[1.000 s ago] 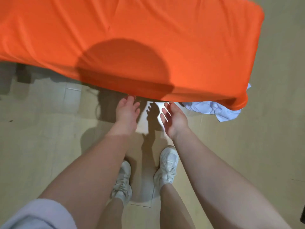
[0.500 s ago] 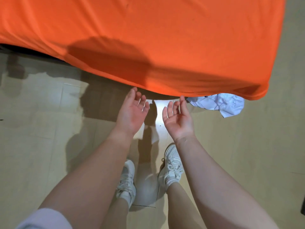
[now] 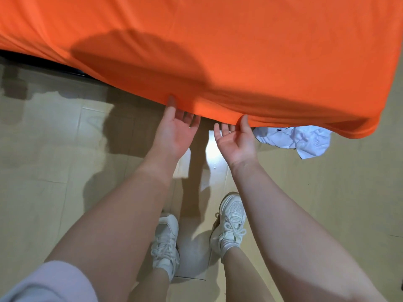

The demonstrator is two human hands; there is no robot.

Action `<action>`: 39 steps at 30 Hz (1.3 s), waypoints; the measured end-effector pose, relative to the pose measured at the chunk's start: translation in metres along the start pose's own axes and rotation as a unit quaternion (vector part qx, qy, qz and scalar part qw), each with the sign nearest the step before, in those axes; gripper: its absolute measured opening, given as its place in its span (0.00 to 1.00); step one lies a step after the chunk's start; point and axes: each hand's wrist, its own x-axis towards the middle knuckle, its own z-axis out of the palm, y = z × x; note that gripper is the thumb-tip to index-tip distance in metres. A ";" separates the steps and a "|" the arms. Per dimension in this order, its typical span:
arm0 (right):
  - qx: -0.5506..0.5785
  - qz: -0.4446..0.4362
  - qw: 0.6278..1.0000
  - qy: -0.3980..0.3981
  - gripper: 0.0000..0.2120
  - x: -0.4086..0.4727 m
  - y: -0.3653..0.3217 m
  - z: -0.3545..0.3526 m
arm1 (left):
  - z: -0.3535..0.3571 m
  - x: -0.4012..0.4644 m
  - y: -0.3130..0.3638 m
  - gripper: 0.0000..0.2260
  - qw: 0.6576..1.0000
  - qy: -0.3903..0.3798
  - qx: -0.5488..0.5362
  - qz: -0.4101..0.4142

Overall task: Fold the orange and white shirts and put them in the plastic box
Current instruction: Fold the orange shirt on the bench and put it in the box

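Step in hand: the orange shirt (image 3: 218,51) was spread wide and flat above the floor (image 3: 54,171), and both hands were taking up its near hem; by my judgement the folding had hardly begun.
Left hand (image 3: 174,129): its thumb lay on top of the hem and its fingers passed under the cloth, so it pinched the edge lightly.
Right hand (image 3: 236,138): palm up, thumb against the hem just beside the left hand's hold, fingers relaxed; whether it truly pinched the cloth I could not tell.
White shirt (image 3: 296,139): crumpled, just to the right of the right hand, partly hidden under the orange hem, untouched.
Plastic box: not in view.
Next move, judged: a firm pinch with both hands, then carrying the hem away from the body to make the first fold.
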 end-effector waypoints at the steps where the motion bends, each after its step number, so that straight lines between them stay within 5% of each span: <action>1: 0.009 -0.002 1.000 0.006 0.09 -0.004 -0.002 0.000 | 0.001 -0.003 0.002 0.11 1.000 -0.015 0.001 -0.007; 4: 0.000 -0.005 0.999 0.054 0.08 -0.025 -0.004 -0.005 | 0.002 -0.021 0.006 0.14 0.999 -0.002 0.024 -0.024; 9: 0.018 -0.024 0.982 0.187 0.06 -0.093 -0.010 -0.006 | 0.002 -0.081 0.018 0.09 0.991 0.131 -0.036 0.010; 12: 0.015 -0.066 0.968 0.241 0.07 -0.134 -0.024 0.005 | 0.022 -0.120 0.036 0.14 0.977 0.194 -0.073 0.038; 16: -0.115 -0.150 0.937 0.294 0.10 -0.173 -0.051 0.041 | 0.080 -0.157 0.064 0.12 0.967 0.237 -0.033 0.085; 20: -0.282 -0.267 0.876 0.284 0.14 -0.182 -0.091 0.095 | 0.153 -0.160 0.089 0.10 0.955 0.263 0.020 0.134; 23: -0.437 -0.318 0.797 0.271 0.12 -0.160 -0.122 0.126 | 0.196 -0.135 0.096 0.03 0.959 0.240 0.034 0.146; 26: -0.535 -0.276 0.777 0.184 0.15 -0.124 -0.140 0.139 | 0.210 -0.102 0.087 0.10 0.965 0.187 0.057 0.175; 28: -0.602 -0.250 0.743 0.154 0.19 -0.107 -0.150 0.131 | 0.206 -0.085 0.068 0.17 0.951 0.190 0.167 0.177; 32: -0.692 -0.308 0.633 0.160 0.12 -0.103 -0.183 0.090 | 0.190 -0.078 0.011 0.13 0.856 0.142 0.469 0.167; 36: -0.718 -0.283 0.620 0.139 0.12 -0.098 -0.216 0.069 | 0.197 -0.074 -0.024 0.13 0.656 0.025 0.725 0.206; 39: -0.766 -0.289 0.560 0.129 0.17 -0.089 -0.223 0.078 | 0.210 -0.066 -0.035 0.15 0.558 0.007 0.805 0.201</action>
